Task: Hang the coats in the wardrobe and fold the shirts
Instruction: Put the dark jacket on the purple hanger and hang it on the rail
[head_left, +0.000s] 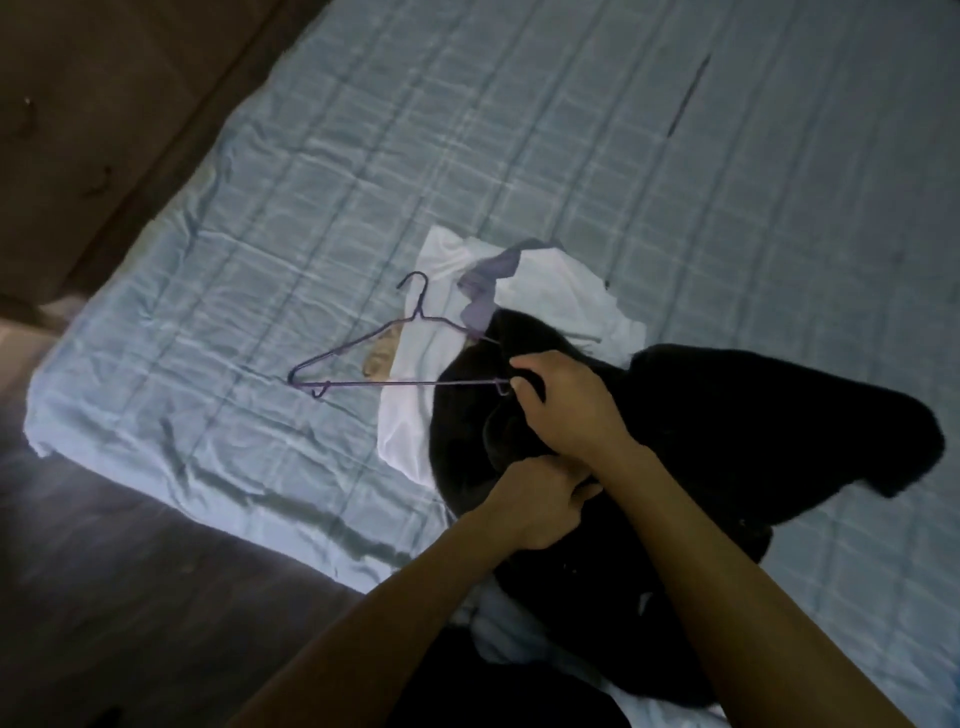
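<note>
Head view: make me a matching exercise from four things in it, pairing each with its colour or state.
Things:
1 hanger
2 coat
3 shirt
4 sheet

States:
A light blue checks
B white, partly under the coat
C black, gripped by the left hand
D thin wire, one end held by the right hand

Pairs: 1-D, 2-C, 3-B, 4-A

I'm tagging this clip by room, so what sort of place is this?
Probably a bedroom: a blue-checked bed, a black coat and a white shirt lying on it, and a wire hanger.
</note>
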